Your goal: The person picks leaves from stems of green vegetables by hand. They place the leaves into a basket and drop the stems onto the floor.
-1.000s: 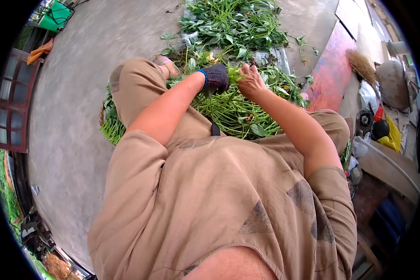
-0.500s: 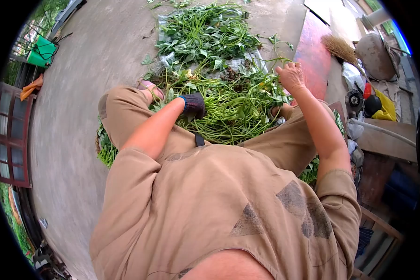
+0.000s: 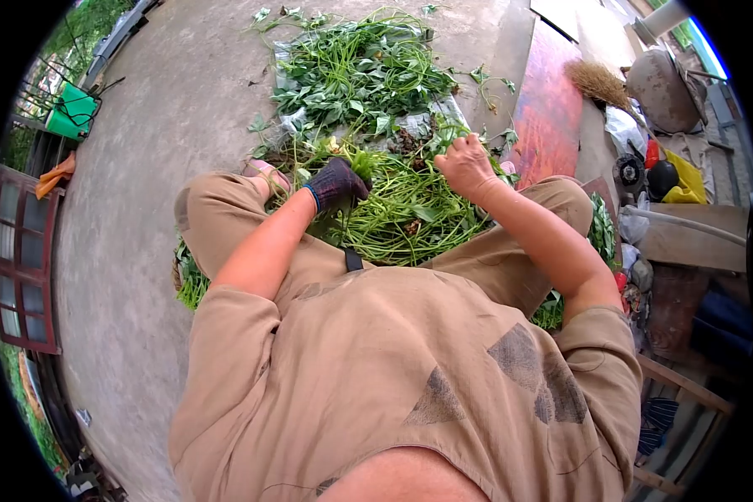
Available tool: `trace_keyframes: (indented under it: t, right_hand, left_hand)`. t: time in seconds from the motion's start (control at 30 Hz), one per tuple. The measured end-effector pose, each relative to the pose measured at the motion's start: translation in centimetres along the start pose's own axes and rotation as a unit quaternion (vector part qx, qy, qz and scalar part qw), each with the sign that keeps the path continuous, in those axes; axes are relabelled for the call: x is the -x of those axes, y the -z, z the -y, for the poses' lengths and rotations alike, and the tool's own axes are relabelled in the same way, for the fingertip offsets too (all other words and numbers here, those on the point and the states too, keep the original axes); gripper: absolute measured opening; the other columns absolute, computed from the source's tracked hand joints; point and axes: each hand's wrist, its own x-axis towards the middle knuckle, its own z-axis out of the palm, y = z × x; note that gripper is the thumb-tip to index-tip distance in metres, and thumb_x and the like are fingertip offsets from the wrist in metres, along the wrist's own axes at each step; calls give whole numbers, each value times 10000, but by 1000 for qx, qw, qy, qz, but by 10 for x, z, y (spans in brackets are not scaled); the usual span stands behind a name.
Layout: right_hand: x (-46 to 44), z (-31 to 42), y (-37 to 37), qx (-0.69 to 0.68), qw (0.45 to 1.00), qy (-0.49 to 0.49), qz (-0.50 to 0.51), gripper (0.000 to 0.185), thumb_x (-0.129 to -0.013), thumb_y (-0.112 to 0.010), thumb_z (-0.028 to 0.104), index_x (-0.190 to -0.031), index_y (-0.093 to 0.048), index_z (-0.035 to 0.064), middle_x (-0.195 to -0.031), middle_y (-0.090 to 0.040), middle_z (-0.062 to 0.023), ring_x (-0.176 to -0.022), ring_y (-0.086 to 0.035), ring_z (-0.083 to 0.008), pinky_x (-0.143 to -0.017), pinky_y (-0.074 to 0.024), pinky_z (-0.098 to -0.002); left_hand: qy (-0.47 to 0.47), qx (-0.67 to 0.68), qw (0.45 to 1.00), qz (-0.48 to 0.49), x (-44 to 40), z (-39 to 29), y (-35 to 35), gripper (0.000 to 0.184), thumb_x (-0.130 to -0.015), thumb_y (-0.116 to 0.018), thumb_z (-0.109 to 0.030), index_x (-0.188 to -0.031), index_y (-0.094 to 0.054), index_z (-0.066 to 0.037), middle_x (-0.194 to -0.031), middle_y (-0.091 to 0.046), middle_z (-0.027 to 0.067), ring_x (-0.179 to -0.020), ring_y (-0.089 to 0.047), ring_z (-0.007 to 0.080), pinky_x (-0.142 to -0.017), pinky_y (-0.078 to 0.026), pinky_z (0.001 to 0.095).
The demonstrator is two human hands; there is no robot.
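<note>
Between my legs lies a tangled heap of green leafy stems [image 3: 410, 222], with a few brown, withered leaves among them. My left hand [image 3: 338, 184], in a dark knitted glove with a blue cuff, is closed around a small bunch of green stems [image 3: 362, 164] above the heap's left side. My bare right hand [image 3: 466, 166] is over the right side, its fingers bent together on a leafy stem [image 3: 448, 132] that shows just beyond them. Past both hands, a second pile of leafy stems [image 3: 360, 71] rests on a pale sheet [image 3: 453, 113].
More greens [image 3: 191, 272] show beside my left leg, and others [image 3: 601, 230] beside my right. A reddish board [image 3: 550, 100] lies at the right, near a straw broom [image 3: 598, 82] and a rusty round pot [image 3: 663, 90]. A framed window panel [image 3: 25, 251] stands far left.
My right hand has come inward from the right edge to over the heap, with a stem. My left hand has lifted slightly, and a bunch of stems now shows in it.
</note>
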Motion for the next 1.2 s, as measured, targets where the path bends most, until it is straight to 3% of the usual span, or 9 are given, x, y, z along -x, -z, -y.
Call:
trace_keyframes:
  t: [0.07, 0.13, 0.17, 0.2, 0.4, 0.6, 0.73, 0.93, 1.2]
  right_hand:
    - [-5, -1, -34, 34, 997, -49, 47, 110, -813, -541, 176, -835, -645, 147, -825, -671, -80, -897, -602, -255, -855, -387, -449]
    - [-11, -21, -42, 37, 982, -132, 130, 141, -842, -525, 176, -877, -659, 147, -902, -689, -98, -958, -614, -270, -933, -373, -479]
    - [-7, -42, -63, 42, 981, -169, 80, 198, -884, -498, 192, -904, -683, 124, -902, -694, -103, -969, -621, -285, -904, -375, -495]
    - [-3, -63, -62, 38, 971, -218, 94, 197, -888, -491, 201, -925, -671, 129, -924, -693, -107, -981, -626, -297, -891, -381, -504]
    - [7, -160, 4, -23, 921, -377, -93, 319, -850, -586, 474, -923, -637, 168, -896, -680, -90, -878, -648, -302, -805, -419, -480]
    - [20, -167, 70, -209, 875, -367, -235, 319, -843, -609, 471, -936, -659, 171, -910, -679, -76, -833, -648, -307, -723, -471, -413]
    - [21, -136, 63, -225, 870, -327, -294, 246, -827, -663, 378, -932, -667, 156, -841, -680, -72, -753, -648, -303, -666, -482, -406]
    - [15, -67, 61, -401, 838, -210, -305, 182, -787, -731, 224, -889, -663, 90, -774, -661, -79, -653, -624, -227, -596, -468, -332]
    - [-7, -24, 54, -660, 739, -112, -81, 139, -810, -682, 109, -897, -668, 3, -691, -606, -7, -645, -538, -63, -605, -444, -229]
  left_hand:
    - [273, 29, 959, 73, -2, -38, 0, 126, -559, -723, -133, -610, -642, -51, -576, -593, 124, -513, -550, 223, -515, -441, 356]
    - [-27, -266, 919, 290, 6, -12, -4, 130, -495, -721, -122, -605, -656, -95, -601, -624, 122, -542, -571, 310, -540, -465, 392]
    - [109, -233, 926, 275, 8, -31, -8, 113, -467, -719, -153, -557, -653, -141, -575, -608, 101, -514, -558, 313, -511, -439, 415]
    - [-164, -328, 865, 341, 13, -17, -9, 106, -444, -714, -182, -514, -642, -146, -563, -605, 103, -498, -561, 308, -496, -425, 433]
    - [-245, -332, 816, 404, 12, 7, -16, 126, -462, -707, -179, -577, -668, -209, -598, -606, 63, -558, -567, 308, -499, -409, 432]
    - [150, -228, 938, 211, -7, -35, 15, 142, -631, -721, -155, -659, -667, -27, -644, -638, 147, -569, -615, 256, -568, -483, 366]
    - [207, 165, 956, -125, -7, -73, 56, 91, -692, -742, -55, -729, -675, -6, -728, -675, 104, -619, -632, 156, -597, -518, 295]
    - [97, 353, 835, -411, -13, -102, 101, 180, -701, -717, 11, -875, -684, 47, -781, -680, 102, -687, -652, 197, -677, -534, 305]
    - [70, 347, 863, -360, -42, -109, 91, 347, -713, -711, 7, -1054, -660, 44, -896, -683, 76, -773, -643, 155, -750, -528, 292]
